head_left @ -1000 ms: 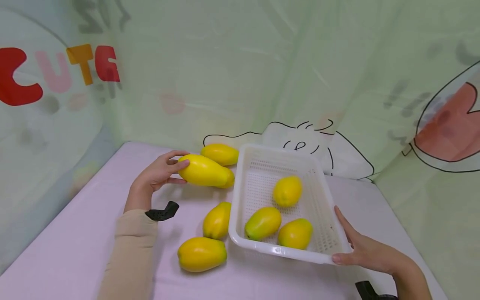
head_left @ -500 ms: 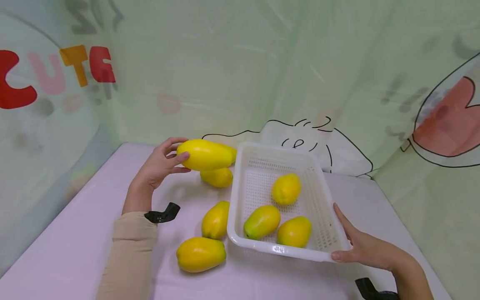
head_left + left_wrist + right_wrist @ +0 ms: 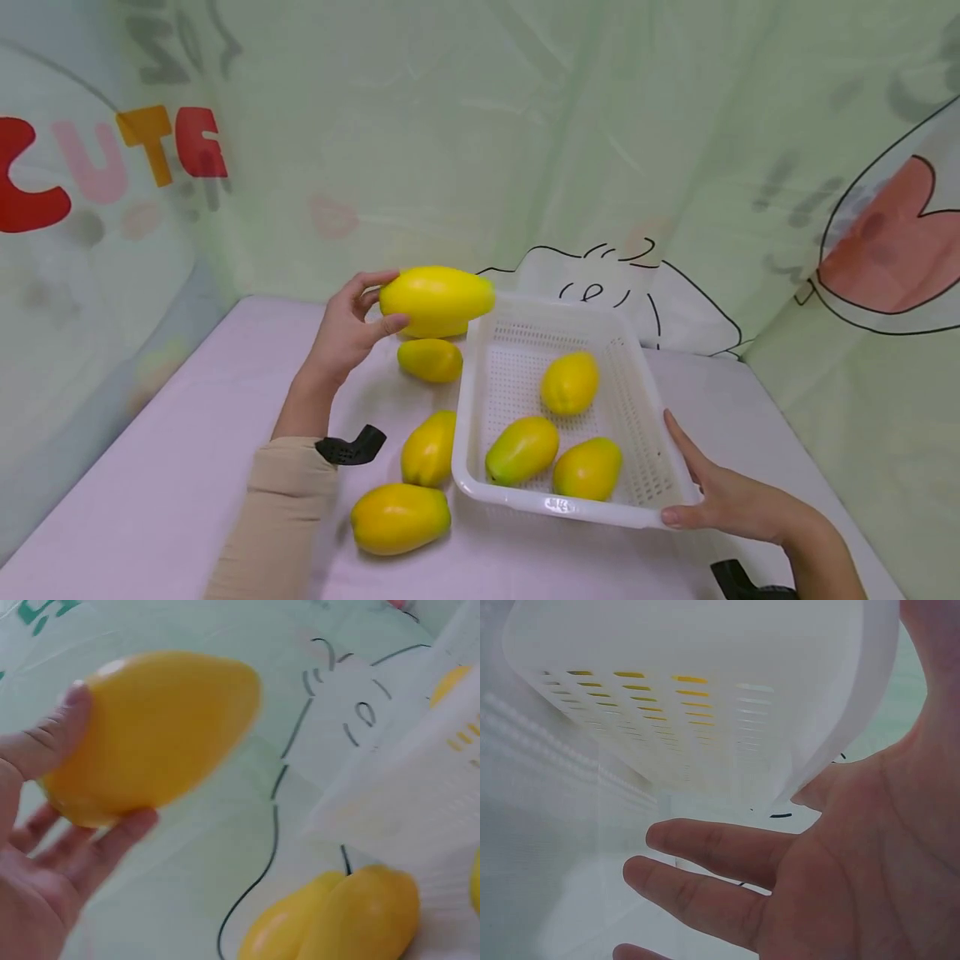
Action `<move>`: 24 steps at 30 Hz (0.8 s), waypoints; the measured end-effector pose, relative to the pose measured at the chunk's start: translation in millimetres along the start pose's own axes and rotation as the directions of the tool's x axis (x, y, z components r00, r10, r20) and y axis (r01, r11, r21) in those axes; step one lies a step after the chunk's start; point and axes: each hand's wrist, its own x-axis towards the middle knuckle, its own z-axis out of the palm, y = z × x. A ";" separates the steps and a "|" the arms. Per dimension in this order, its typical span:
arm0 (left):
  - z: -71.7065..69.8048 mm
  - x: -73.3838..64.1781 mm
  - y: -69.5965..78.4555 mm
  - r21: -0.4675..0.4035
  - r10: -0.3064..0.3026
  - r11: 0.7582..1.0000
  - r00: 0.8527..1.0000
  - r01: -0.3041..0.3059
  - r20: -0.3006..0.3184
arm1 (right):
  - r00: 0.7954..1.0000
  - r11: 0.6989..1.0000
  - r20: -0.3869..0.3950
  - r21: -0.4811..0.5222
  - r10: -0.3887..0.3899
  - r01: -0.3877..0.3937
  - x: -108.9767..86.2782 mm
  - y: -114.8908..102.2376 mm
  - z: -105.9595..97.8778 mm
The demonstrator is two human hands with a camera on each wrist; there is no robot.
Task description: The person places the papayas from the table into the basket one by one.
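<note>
My left hand (image 3: 347, 333) grips a yellow papaya (image 3: 438, 293) by its rounded end, thumb in front and fingers behind. The papaya is raised, its narrower tip overlapping the left back rim of a white plastic basket (image 3: 558, 505) in the head view. In the left wrist view, the held papaya (image 3: 161, 735) is above two others lying beside the basket wall. At the basket's front right corner my right hand (image 3: 738, 502) holds the rim between thumb and index finger. Its other fingers (image 3: 697, 900) stretch straight beside the slotted wall. Three papayas (image 3: 570, 383) lie inside the basket.
Left of the basket, a papaya (image 3: 430, 360) lies below the held one, which partly hides another behind it. Further forward are a papaya (image 3: 429, 450) against the basket's side and one (image 3: 400, 518) nearest me. Printed curtains (image 3: 420, 142) enclose the lilac tabletop (image 3: 202, 467).
My left hand has lifted the papaya off the table and carried it up, then right towards the basket, uncovering the papaya that was beneath. My right hand stays on the basket corner.
</note>
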 end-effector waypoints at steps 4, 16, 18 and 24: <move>21.1 1.6 -0.8 0.005 0.157 0.988 0.986 -0.157 -0.063 | 1.000 1.000 -0.003 -0.005 0.010 -0.010 -0.8 -0.3 0.7; 93.9 -3.4 -26.7 0.576 0.790 0.484 0.612 -0.659 0.036 | 1.000 1.000 -0.010 -0.017 0.020 -0.021 -1.6 -0.5 1.5; 102.7 -6.5 -27.3 0.623 0.801 0.402 0.588 -0.671 0.115 | 1.000 1.000 -0.010 -0.019 0.019 -0.019 -1.2 -1.1 1.4; 113.8 -13.7 -25.6 0.650 0.710 0.363 0.650 -0.667 0.271 | 0.999 0.999 -0.013 -0.031 0.036 -0.036 -0.4 -1.1 1.4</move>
